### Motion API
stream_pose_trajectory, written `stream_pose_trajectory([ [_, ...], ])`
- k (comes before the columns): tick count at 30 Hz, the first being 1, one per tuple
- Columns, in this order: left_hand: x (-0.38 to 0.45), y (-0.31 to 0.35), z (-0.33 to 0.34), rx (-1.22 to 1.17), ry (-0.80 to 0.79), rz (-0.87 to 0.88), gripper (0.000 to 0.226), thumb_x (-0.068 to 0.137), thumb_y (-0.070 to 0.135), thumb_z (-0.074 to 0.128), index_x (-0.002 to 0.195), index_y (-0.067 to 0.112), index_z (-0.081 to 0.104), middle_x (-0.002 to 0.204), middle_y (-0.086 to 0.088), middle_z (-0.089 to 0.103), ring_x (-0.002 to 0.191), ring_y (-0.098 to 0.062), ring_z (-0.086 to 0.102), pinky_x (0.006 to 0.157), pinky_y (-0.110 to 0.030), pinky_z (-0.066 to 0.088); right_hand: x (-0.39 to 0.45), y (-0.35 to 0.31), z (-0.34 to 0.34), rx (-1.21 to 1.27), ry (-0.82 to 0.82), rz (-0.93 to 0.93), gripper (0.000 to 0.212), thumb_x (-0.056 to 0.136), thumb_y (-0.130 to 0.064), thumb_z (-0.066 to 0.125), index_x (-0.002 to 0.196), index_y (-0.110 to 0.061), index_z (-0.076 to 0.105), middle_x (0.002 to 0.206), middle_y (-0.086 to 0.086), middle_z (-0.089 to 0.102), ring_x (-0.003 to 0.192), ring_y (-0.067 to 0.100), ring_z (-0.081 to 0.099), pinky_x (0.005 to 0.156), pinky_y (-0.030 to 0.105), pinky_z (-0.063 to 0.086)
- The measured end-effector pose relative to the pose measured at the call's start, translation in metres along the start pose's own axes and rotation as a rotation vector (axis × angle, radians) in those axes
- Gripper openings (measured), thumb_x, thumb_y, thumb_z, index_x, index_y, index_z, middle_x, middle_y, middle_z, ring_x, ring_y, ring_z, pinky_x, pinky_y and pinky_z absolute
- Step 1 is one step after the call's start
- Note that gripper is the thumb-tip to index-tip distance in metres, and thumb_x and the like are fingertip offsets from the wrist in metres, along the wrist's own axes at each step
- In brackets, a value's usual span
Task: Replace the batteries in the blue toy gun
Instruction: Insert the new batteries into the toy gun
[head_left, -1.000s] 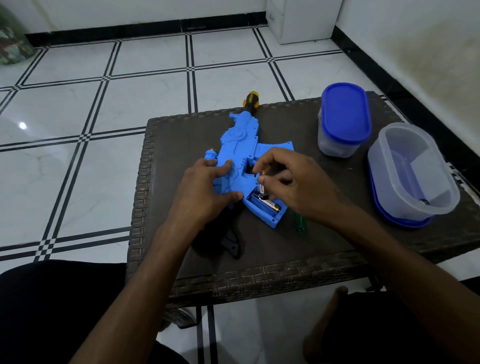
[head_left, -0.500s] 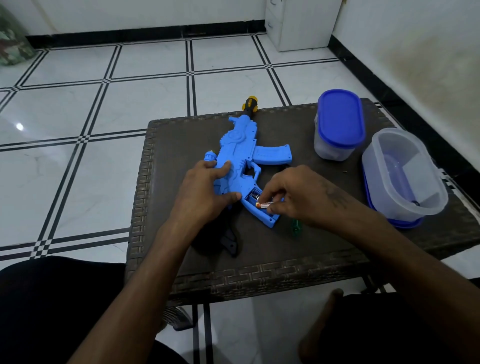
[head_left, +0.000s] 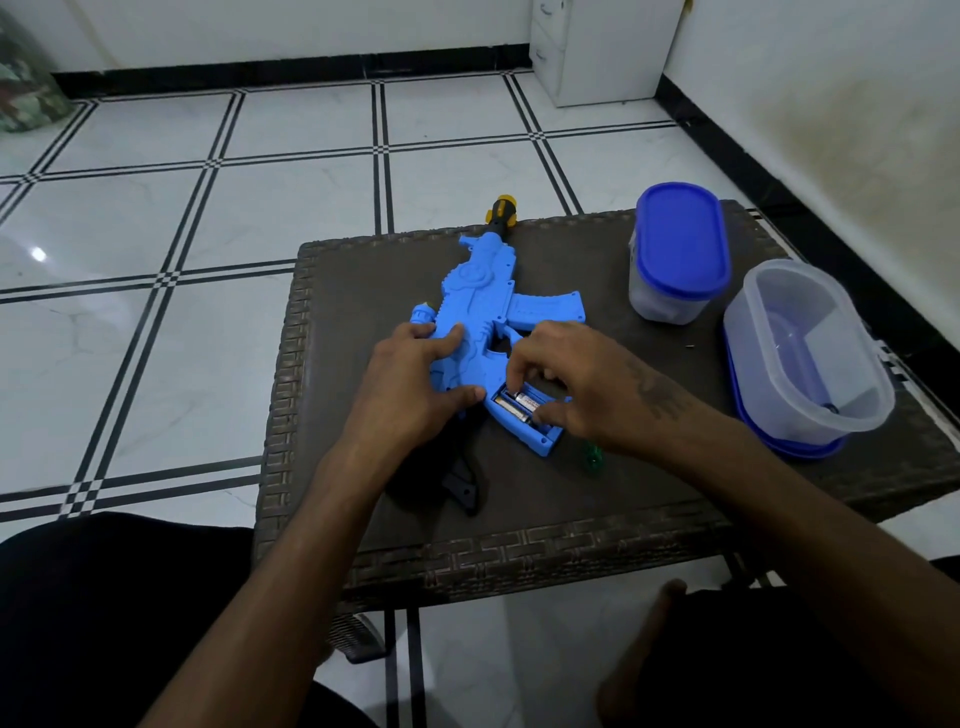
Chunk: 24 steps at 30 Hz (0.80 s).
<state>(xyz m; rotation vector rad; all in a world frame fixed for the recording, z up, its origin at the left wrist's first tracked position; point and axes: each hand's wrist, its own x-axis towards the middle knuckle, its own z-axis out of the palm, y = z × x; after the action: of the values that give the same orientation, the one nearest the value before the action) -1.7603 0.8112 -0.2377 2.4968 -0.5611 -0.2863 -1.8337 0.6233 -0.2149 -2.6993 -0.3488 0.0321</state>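
Observation:
The blue toy gun lies on a dark woven table, its yellow-and-black muzzle pointing away from me. My left hand grips the gun's body, fingers on top and thumb against its near side. The grip's battery compartment is uncovered, and two batteries lie inside it. My right hand reaches over the compartment, forefinger and thumb pinching the ends of the upper battery. The rest of the compartment is hidden under that hand.
A black plastic piece lies near the table's front, beside my left wrist. A small green object peeks out under my right wrist. A closed blue-lidded container and an open clear tub stand at the right. Tiled floor surrounds the table.
My right hand brought a battery down from upright above the grip and laid it into the compartment. My left hand has stayed on the gun.

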Motion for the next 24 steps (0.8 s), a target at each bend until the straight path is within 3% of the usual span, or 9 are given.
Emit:
stream_pose_trajectory([
  [3, 0.000, 0.000, 0.000, -0.005, 0.000, 0.002, 0.077, 0.077, 0.038, 0.077, 0.145, 0.025, 0.042, 0.152, -0.005, 0.034, 0.139, -0.022, 0.033, 0.111, -0.036, 0.033, 0.003, 0.003, 0.004, 0.024, -0.011, 0.025, 0.043, 0.069, -0.017, 0.082, 0.101, -0.025, 0.054, 0.095, -0.006, 0.047, 0.087, 0.011, 0.044, 0.073, 0.026, 0.037],
  [13, 0.000, -0.001, 0.001, 0.002, -0.006, -0.004, 0.077, 0.077, 0.038, 0.077, 0.145, 0.025, 0.043, 0.153, -0.004, 0.033, 0.140, -0.022, 0.034, 0.111, -0.036, 0.033, 0.010, -0.001, 0.018, -0.072, 0.118, -0.031, 0.026, 0.085, -0.032, 0.065, 0.101, -0.021, 0.049, 0.092, -0.012, 0.041, 0.079, 0.006, 0.038, 0.060, 0.022, 0.027],
  [17, 0.000, -0.002, 0.000, -0.005, -0.015, -0.018, 0.077, 0.077, 0.038, 0.077, 0.145, 0.026, 0.043, 0.153, -0.004, 0.032, 0.140, -0.023, 0.032, 0.112, -0.037, 0.032, 0.002, 0.004, 0.003, -0.027, 0.168, -0.011, 0.022, 0.084, -0.032, 0.068, 0.098, -0.023, 0.053, 0.092, -0.009, 0.049, 0.080, 0.008, 0.049, 0.065, 0.023, 0.039],
  [21, 0.000, 0.004, -0.003, 0.022, -0.054, -0.045, 0.079, 0.076, 0.039, 0.078, 0.145, 0.023, 0.043, 0.154, -0.008, 0.029, 0.142, -0.026, 0.028, 0.114, -0.042, 0.032, -0.021, 0.011, -0.038, -0.025, 0.249, 0.117, 0.009, 0.085, -0.023, 0.068, 0.088, -0.021, 0.060, 0.083, -0.009, 0.055, 0.069, 0.002, 0.051, 0.061, 0.019, 0.040],
  [24, -0.002, 0.019, -0.010, 0.028, 0.109, 0.013, 0.068, 0.077, 0.040, 0.077, 0.138, 0.018, 0.054, 0.147, -0.014, 0.038, 0.137, -0.028, 0.034, 0.111, -0.040, 0.032, -0.048, 0.020, -0.069, -0.062, 0.256, 0.215, 0.004, 0.086, -0.019, 0.067, 0.088, -0.020, 0.063, 0.083, -0.007, 0.063, 0.073, 0.006, 0.058, 0.068, 0.024, 0.048],
])
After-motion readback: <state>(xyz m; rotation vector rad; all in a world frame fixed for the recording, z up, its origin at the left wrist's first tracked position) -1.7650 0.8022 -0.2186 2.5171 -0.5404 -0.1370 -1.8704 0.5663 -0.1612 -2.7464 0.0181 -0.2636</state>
